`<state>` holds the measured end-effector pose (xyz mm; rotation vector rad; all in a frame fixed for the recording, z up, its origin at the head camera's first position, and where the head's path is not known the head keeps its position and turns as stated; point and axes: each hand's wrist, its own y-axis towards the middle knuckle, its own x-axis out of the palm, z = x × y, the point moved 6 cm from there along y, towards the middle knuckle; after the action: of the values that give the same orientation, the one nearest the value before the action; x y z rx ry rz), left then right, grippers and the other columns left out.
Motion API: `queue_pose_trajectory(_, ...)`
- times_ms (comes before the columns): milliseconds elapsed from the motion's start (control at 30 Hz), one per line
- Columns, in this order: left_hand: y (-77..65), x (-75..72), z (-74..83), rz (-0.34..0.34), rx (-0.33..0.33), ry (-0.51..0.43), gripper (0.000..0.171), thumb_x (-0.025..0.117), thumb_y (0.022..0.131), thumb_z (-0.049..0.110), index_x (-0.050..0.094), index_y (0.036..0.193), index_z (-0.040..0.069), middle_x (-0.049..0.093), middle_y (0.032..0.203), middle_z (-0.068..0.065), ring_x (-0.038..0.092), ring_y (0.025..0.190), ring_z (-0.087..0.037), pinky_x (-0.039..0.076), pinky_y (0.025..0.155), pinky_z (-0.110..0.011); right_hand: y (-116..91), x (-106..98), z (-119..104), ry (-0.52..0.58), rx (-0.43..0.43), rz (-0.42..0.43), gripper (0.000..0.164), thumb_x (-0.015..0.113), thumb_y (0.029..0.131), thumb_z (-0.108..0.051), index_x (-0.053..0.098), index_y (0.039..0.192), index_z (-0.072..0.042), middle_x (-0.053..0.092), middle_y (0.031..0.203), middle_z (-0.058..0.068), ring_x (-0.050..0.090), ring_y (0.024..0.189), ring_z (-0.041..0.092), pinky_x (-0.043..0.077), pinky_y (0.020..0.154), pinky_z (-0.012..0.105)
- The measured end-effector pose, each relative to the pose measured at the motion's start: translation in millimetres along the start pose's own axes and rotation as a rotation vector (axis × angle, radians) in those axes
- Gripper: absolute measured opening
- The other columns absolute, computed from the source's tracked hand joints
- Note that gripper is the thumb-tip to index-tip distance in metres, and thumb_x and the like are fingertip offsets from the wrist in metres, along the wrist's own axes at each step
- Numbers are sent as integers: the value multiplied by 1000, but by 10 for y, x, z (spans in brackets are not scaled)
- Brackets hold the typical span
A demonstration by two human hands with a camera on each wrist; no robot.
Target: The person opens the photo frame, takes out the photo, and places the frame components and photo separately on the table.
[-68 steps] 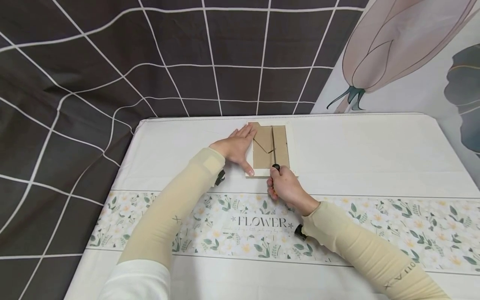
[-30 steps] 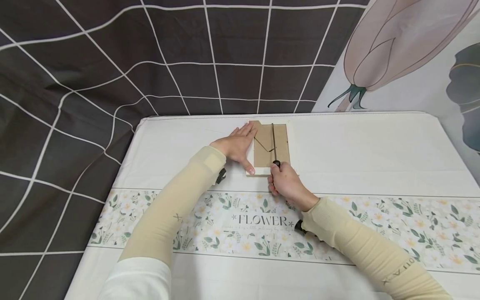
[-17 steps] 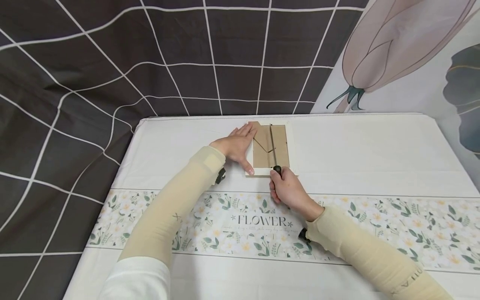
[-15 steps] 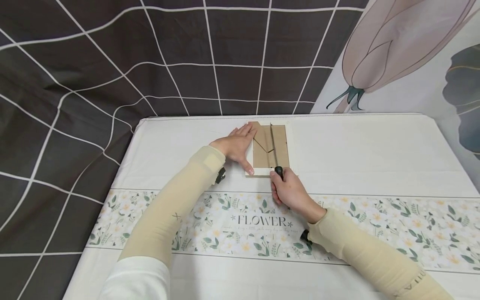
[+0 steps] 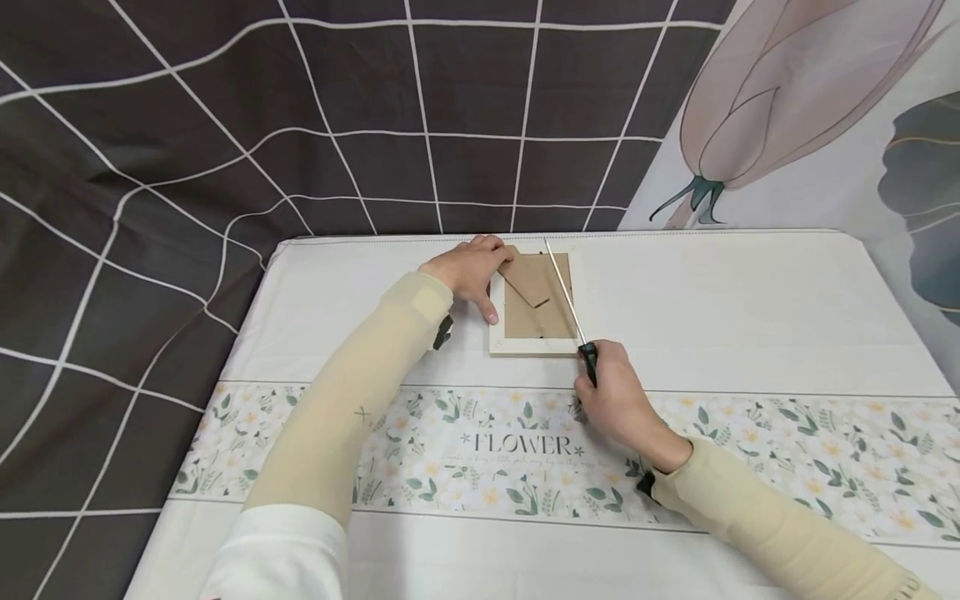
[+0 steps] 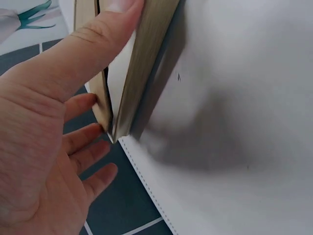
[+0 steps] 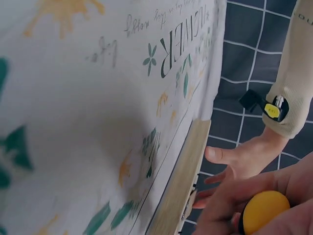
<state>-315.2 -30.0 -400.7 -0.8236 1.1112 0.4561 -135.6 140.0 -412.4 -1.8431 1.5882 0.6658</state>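
Note:
A white picture frame (image 5: 517, 347) lies face down near the table's far edge, its brown backing board (image 5: 525, 325) showing. On the board is a brown easel stand (image 5: 525, 279), slanting from the upper left corner. My left hand (image 5: 468, 271) is at the frame's left side, fingertips at the stand's edge. In the left wrist view its thumb touches the frame's wooden side (image 6: 146, 63) and the other fingers are spread loosely. My right hand (image 5: 617, 404) grips a screwdriver (image 5: 566, 292) by its black handle; the yellow handle end (image 7: 265, 211) shows in the right wrist view. The long shaft slants across the frame.
A white tablecloth (image 5: 712, 317) covers the table, with a floral band (image 5: 757, 467) across it. Behind hangs a dark curtain (image 5: 360, 167) with white grid lines, and a flower-printed panel (image 5: 780, 150) at the right. Small black dark tabs (image 5: 542, 337) sit at the board's edge.
My right hand has moved right and toward me, and the screwdriver now tilts up to the left. The left hand has gone from lying flat to bent fingers at the stand.

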Motion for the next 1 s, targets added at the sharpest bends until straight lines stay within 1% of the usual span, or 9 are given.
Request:
queue_pose_trajectory(100, 17, -39, -8, -9, -4, 17, 115, 93, 66, 48, 34, 156, 9, 23, 164, -13, 19, 151, -28, 19, 123, -44, -30, -18, 19, -7, -19, 3, 44, 45, 89, 7, 41, 132, 19, 40, 135, 38, 45, 116, 46, 48, 85, 52)
queue_pose_trajectory(167, 30, -55, -2, -27, -8, 31, 120, 93, 66, 48, 28, 158, 6, 16, 167, -13, 14, 154, -28, 16, 124, -41, -46, -22, 31, -12, -37, 6, 50, 44, 89, 7, 37, 137, 20, 35, 145, 40, 37, 132, 51, 42, 103, 58)
queue_pose_trajectory(233, 54, -52, 5, -53, -8, 46, 125, 93, 66, 47, 22, 159, 3, 11, 168, -12, 11, 154, -26, 14, 124, -35, -65, -13, 36, -15, -48, -4, 55, 43, 91, 7, 30, 142, 22, 28, 151, 40, 28, 141, 52, 35, 111, 61)
queue_pose_trajectory(367, 104, -12, 11, -115, -14, 49, 130, 93, 67, 44, 14, 160, 0, 6, 169, -12, 9, 155, -24, 9, 123, -27, -100, 47, 19, -23, -54, -43, 56, 42, 94, 5, 25, 146, 21, 20, 155, 42, 29, 142, 50, 43, 104, 57)
queue_pose_trajectory(467, 123, 5, 3, -141, -34, 48, 130, 94, 67, 42, 13, 160, 1, 6, 169, -12, 9, 155, -25, 9, 124, -28, -113, 87, -8, -29, -54, -59, 56, 42, 95, 4, 25, 146, 20, 18, 155, 42, 38, 137, 48, 49, 91, 52)
queue_pose_trajectory(533, 129, 1, -2, -142, -47, 48, 130, 94, 66, 41, 15, 160, 1, 8, 169, -12, 10, 154, -26, 10, 124, -29, -113, 105, -23, -32, -58, -62, 56, 42, 96, 4, 25, 146, 20, 17, 154, 43, 38, 137, 49, 49, 94, 53)
queue_pose_trajectory(667, 140, -26, 10, -122, -51, 66, 128, 95, 64, 42, 20, 159, 2, 13, 168, -13, 15, 154, -28, 13, 124, -33, -109, 154, -51, 2, -40, -98, 58, 41, 97, 4, 19, 148, 22, 8, 156, 43, 27, 141, 51, 41, 106, 56)
queue_pose_trajectory(800, 150, -24, 12, -121, -40, 111, 128, 94, 63, 47, 22, 159, 1, 15, 167, -15, 15, 153, -29, 11, 125, -35, -98, 208, -80, 50, -4, -145, 59, 39, 99, 1, 16, 148, 23, -5, 155, 44, 17, 143, 53, 33, 110, 56)
queue_pose_trajectory(1000, 165, 2, -27, -111, -43, 97, 129, 95, 62, 48, 22, 159, 2, 15, 167, -15, 16, 153, -30, 11, 125, -34, -67, 196, -86, 80, 28, -169, 62, 38, 100, -1, 9, 149, 23, -5, 157, 41, 9, 145, 51, 22, 115, 56)
